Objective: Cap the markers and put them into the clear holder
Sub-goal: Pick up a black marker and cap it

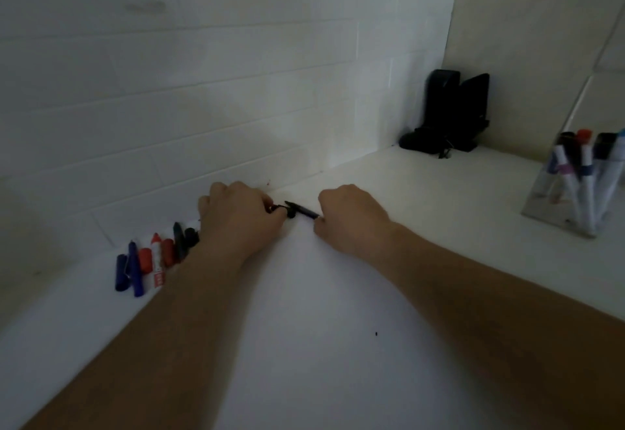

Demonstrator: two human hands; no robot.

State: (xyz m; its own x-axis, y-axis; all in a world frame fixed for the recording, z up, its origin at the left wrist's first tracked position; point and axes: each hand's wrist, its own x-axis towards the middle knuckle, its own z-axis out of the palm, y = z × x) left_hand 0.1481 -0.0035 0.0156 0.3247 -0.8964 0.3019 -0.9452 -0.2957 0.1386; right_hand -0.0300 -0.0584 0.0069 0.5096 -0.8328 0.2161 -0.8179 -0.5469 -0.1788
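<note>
White worktop [321, 311], tiled wall corner | dark marker [302, 210] lies left-right, tip leftward | right hand [350, 218] grips barrel | left hand [241, 218] pinches black cap [278, 209]

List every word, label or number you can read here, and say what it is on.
None can be read.
Red-and-white marker in the row by the wall: a red label with white characters, too blurred to read.
Markers in the clear holder: coloured bands only, no print legible.

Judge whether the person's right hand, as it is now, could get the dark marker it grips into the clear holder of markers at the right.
Probably yes. The right hand grips the dark marker, and bare white tabletop lies between it and the clear holder, whose top looks open. The left hand holds the marker's cap end.
</note>
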